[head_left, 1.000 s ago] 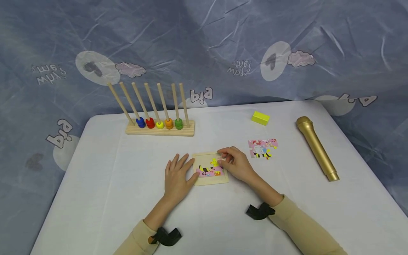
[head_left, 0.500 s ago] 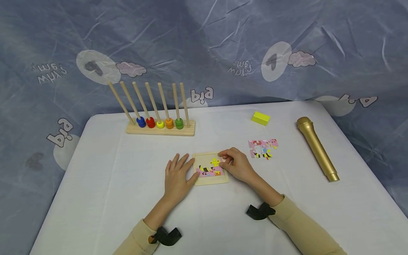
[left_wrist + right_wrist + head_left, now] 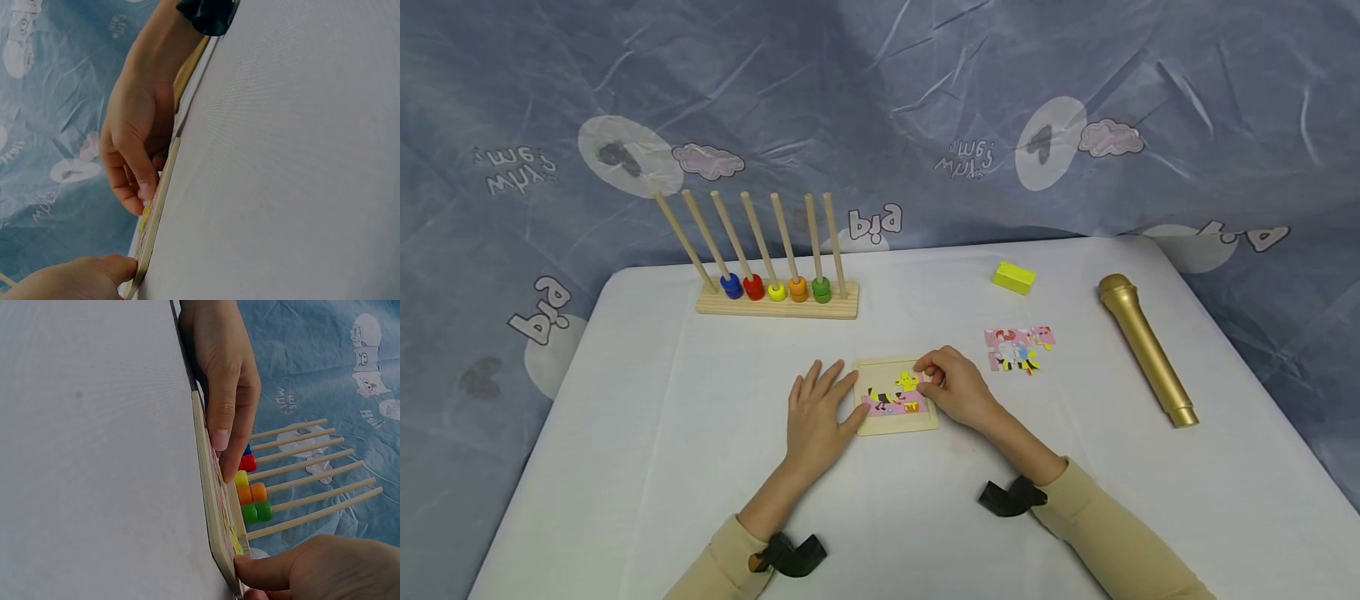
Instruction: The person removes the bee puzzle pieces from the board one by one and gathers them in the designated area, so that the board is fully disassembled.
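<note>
Lying flat on the white-covered table [image 3: 700,467], the wooden puzzle tray [image 3: 897,426] is flanked by two hands. Its lower part is filled by a strip of pink pieces [image 3: 895,406], and a yellow-and-pink piece [image 3: 907,381] is set above them, toward the right. The tray's left rim is touched by the left hand [image 3: 816,423], whose fingers are spread and nearly straight, with nothing grasped. The right rim is overlapped by the right hand [image 3: 961,392]; its fingers are curled, thumb and forefinger tips brought near each other at the yellow-and-pink piece, but whether it is pinched or merely touched cannot be told. Loose puzzle pieces [image 3: 1018,349] are clustered to the right, apart from the tray. Beyond them a yellow block [image 3: 1013,277] is placed, and farther right a gold microphone [image 3: 1148,352]. Blue, red, yellow, orange and green beads are threaded on the wooden peg stand [image 3: 775,307] at back left.
</note>
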Motion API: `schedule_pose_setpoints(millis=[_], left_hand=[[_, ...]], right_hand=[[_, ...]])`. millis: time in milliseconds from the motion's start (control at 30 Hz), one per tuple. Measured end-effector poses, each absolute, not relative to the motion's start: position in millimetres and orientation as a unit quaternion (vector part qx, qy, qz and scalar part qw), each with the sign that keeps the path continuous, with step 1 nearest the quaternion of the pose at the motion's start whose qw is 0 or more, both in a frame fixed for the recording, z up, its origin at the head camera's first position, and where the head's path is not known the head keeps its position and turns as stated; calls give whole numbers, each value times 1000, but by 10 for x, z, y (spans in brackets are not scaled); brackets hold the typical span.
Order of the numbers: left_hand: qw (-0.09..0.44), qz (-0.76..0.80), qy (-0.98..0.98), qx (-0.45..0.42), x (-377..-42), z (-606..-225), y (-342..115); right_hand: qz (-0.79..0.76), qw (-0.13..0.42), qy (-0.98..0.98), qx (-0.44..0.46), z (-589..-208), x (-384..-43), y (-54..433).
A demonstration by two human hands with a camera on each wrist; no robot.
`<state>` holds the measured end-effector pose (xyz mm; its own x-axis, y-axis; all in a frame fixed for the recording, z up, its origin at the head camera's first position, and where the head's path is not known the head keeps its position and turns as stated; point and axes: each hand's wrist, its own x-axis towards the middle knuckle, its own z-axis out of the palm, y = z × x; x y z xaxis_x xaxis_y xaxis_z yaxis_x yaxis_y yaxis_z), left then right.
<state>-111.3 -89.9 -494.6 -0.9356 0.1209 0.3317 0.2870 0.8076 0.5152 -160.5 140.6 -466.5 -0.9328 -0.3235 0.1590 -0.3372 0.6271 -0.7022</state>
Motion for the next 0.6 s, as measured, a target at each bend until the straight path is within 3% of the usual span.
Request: schedule_pose_setpoints(millis=[600], left_hand=[[129,-302,-939,-106,-1113,-4943,-908]], right_hand=[[434,6,-878,201,-4700,-1607,1434]])
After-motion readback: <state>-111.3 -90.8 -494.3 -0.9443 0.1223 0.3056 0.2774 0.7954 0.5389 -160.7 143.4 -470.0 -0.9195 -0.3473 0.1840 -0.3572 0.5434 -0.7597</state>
